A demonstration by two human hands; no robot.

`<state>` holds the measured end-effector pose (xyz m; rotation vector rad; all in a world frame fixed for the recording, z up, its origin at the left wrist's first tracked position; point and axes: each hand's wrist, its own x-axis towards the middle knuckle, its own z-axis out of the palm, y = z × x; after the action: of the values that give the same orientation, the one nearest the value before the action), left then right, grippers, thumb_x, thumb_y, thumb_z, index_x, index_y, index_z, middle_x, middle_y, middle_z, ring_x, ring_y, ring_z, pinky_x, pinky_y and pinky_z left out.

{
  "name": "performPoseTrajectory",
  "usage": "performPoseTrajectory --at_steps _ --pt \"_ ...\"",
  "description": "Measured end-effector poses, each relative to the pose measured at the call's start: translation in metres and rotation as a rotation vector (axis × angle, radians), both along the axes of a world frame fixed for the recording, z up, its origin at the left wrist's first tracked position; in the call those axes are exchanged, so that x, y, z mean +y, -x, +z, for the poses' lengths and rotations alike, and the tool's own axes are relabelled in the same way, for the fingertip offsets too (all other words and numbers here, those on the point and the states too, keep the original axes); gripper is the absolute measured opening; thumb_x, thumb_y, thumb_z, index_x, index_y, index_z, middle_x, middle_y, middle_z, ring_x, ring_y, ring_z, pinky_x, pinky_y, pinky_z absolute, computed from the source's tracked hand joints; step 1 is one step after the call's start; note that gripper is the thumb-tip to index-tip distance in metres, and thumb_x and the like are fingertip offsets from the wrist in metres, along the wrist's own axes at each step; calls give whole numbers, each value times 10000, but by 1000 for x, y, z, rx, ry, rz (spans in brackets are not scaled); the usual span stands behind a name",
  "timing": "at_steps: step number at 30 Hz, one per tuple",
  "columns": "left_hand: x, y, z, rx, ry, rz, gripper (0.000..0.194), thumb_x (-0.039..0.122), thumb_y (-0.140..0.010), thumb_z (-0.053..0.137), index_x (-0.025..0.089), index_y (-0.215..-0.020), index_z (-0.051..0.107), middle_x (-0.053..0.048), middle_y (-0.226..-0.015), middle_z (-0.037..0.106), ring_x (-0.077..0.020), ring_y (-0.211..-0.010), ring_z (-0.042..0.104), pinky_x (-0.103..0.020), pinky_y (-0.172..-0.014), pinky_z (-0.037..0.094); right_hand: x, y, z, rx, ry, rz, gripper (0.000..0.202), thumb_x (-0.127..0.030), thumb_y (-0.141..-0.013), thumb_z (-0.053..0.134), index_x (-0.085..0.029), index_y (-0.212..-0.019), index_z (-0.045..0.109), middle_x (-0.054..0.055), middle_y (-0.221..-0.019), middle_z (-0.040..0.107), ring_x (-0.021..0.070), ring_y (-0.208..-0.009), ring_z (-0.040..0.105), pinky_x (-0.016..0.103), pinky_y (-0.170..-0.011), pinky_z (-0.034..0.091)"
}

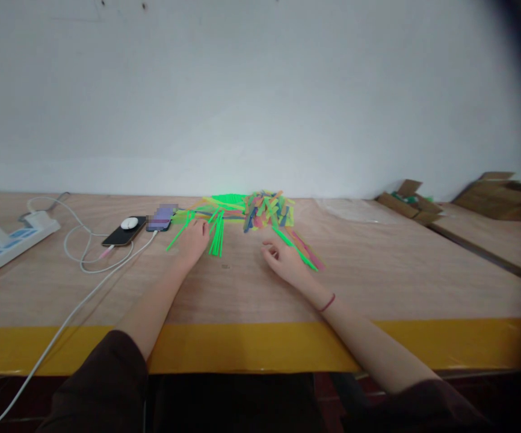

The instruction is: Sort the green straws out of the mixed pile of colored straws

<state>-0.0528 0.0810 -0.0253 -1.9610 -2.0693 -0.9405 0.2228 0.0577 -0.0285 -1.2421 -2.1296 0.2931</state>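
My left hand (194, 239) rests on the table among bright green paper strips (216, 234), its fingers curled together. One green strip slants out on its left side and several lie to its right. Whatever its fingertips may pinch is hidden. My right hand (283, 258) lies low over the table with thumb and fingers curled in. Nothing clear shows in its grasp. Just beyond it a green strip (305, 258) lies beside a few pink and yellow strips (304, 246). A heap of short multicoloured folded strips (267, 211) sits between and beyond both hands.
On the left, a black phone (116, 235) carries a white earbud case (129, 223), with another phone (165, 218) alongside. White cables (89, 296) run to a power strip (14, 240). Clear plastic (355, 210) and cardboard boxes (411, 203) are at the back right, against the wall.
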Motion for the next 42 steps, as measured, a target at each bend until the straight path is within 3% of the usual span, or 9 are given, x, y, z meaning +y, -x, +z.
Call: performPoseTrajectory --at_steps 11,23,25,31,38,42 --pt "-3 -6 0 15 142 13 285 283 -953 409 172 -1071 645 -114 -1101 676 -210 -1005 633 -302 -851 472 -4 2 5 -73 40 27 282 -262 -914 478 -115 -1066 665 89 -892 737 184 -775 674 283 -714 486" --pt "-2 -12 -2 -23 101 -47 258 232 -935 430 161 -1115 600 -114 -1122 678 -212 -1027 632 -314 -868 474 -4 3 7 -149 48 23 269 -265 -916 463 -145 -1011 684 73 -882 737 175 -773 671 265 -714 472" --pt "-3 -13 -3 -5 103 -57 263 236 -936 426 159 -1112 605 -116 -1140 671 -218 -1039 626 -318 -872 473 -3 0 12 -206 27 -27 259 -265 -912 460 -157 -982 685 71 -882 733 180 -784 670 267 -724 467" --pt "-8 -16 -2 48 71 -42 305 277 -950 417 140 -1141 611 -131 -1121 658 -228 -1044 616 -322 -882 468 8 -26 27 -546 47 -416 307 -312 -910 441 -149 -1012 680 151 -912 708 262 -830 680 324 -695 474" --pt "-18 -28 7 96 15 -80 291 286 -951 409 151 -1067 639 -102 -1024 658 -191 -945 628 -284 -823 475 21 -41 24 -673 158 -439 317 -267 -884 445 -121 -1025 689 180 -979 698 301 -886 684 352 -695 501" --pt "-29 -39 17 191 137 -99 385 352 -973 350 163 -909 679 -100 -935 686 -202 -865 651 -287 -742 484 20 -37 27 -693 180 -438 324 -247 -884 435 -108 -1011 699 190 -960 700 303 -894 685 353 -700 505"
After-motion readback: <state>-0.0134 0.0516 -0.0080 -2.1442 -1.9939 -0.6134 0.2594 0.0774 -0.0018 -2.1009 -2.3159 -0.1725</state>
